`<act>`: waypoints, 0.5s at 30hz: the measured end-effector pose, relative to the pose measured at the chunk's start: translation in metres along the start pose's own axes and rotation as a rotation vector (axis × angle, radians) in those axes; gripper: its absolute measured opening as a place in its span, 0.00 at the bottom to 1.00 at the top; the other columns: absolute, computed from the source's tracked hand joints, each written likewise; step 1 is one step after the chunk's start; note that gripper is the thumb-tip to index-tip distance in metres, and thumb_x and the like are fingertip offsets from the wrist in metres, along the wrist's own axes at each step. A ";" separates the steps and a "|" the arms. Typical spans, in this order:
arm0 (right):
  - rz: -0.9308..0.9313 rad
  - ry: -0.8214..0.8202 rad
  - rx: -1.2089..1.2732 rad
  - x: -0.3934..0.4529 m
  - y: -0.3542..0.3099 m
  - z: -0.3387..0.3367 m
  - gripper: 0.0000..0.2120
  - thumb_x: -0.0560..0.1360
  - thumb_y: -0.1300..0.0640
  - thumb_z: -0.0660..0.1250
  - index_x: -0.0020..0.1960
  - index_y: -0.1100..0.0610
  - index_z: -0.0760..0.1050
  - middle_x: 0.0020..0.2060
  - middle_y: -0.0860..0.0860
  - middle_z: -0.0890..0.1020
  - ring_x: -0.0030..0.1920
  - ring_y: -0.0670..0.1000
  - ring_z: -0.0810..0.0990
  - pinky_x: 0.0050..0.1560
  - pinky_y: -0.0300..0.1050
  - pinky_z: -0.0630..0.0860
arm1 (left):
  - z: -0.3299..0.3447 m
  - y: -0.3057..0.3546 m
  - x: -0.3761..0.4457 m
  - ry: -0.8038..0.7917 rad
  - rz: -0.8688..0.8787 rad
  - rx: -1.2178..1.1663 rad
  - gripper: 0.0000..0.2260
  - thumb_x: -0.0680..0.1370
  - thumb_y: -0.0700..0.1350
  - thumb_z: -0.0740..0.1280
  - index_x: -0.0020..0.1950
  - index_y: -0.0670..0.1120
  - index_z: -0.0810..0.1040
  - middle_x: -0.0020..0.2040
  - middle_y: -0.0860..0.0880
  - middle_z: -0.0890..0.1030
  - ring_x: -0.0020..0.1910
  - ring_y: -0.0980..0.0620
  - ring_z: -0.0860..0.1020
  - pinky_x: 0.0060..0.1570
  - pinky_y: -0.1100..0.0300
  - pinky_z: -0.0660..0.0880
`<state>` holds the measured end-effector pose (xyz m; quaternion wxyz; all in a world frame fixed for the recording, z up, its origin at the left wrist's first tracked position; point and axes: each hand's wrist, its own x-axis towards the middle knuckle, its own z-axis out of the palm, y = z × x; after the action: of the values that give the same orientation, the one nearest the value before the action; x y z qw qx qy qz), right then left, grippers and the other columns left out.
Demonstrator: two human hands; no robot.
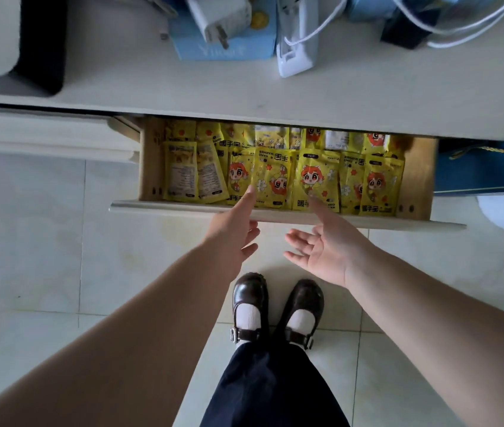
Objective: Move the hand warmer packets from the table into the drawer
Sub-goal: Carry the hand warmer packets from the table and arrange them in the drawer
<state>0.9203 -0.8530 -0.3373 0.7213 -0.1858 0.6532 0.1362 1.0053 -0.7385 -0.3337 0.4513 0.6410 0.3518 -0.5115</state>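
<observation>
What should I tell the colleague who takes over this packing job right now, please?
Left hand: open, holds nothing, index fingertip on a packet at the drawer's front edge.
Right hand: open, palm up, holds nothing, index finger reaching to the packets.
Hand warmer packets: yellow, lying in overlapping rows in the open drawer.
Done: no yellow packets show on the visible part of the table; only a charger, a power strip, cables and boxes are there.
Left: probably straighten the packets and push the drawer shut; check the table out of view.

I see a pale tiled floor [44,241] from six to nine o'clock, a cream table [152,87] across twelve, daylight soft overall.
</observation>
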 end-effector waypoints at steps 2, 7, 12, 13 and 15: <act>-0.041 -0.021 0.043 -0.001 -0.017 0.012 0.42 0.69 0.43 0.71 0.76 0.47 0.54 0.71 0.63 0.66 0.67 0.59 0.71 0.62 0.64 0.70 | 0.006 0.019 0.004 0.012 0.015 0.016 0.19 0.70 0.66 0.67 0.41 0.50 0.71 0.47 0.48 0.75 0.53 0.50 0.76 0.59 0.52 0.74; -0.096 -0.029 0.069 -0.004 -0.051 0.033 0.42 0.65 0.37 0.72 0.73 0.45 0.58 0.69 0.60 0.65 0.65 0.59 0.71 0.61 0.70 0.69 | 0.015 0.056 0.010 -0.029 0.018 -0.021 0.31 0.65 0.71 0.67 0.56 0.51 0.68 0.58 0.45 0.73 0.56 0.47 0.74 0.54 0.52 0.72; -0.141 -0.056 0.081 0.003 -0.089 0.054 0.39 0.64 0.32 0.69 0.68 0.53 0.67 0.62 0.57 0.75 0.58 0.62 0.76 0.59 0.67 0.69 | 0.020 0.082 0.016 -0.025 0.078 0.035 0.29 0.67 0.72 0.63 0.54 0.52 0.67 0.56 0.46 0.74 0.56 0.47 0.74 0.58 0.50 0.71; -0.161 -0.043 0.080 0.005 -0.095 0.058 0.39 0.65 0.31 0.68 0.68 0.52 0.66 0.63 0.57 0.75 0.58 0.61 0.76 0.60 0.66 0.69 | 0.021 0.086 0.017 -0.026 0.095 0.039 0.28 0.67 0.72 0.62 0.55 0.52 0.67 0.56 0.46 0.75 0.56 0.47 0.75 0.59 0.50 0.71; -0.188 -0.011 0.077 0.007 -0.103 0.064 0.38 0.67 0.30 0.65 0.69 0.51 0.66 0.64 0.53 0.74 0.55 0.58 0.75 0.61 0.63 0.69 | 0.023 0.096 0.020 -0.018 0.118 0.036 0.31 0.68 0.73 0.60 0.59 0.51 0.69 0.57 0.47 0.76 0.56 0.47 0.76 0.60 0.48 0.71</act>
<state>1.0238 -0.9171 -0.3296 0.7410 -0.2174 0.6338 0.0438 1.0895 -0.7930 -0.3337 0.4722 0.6641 0.3001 -0.4959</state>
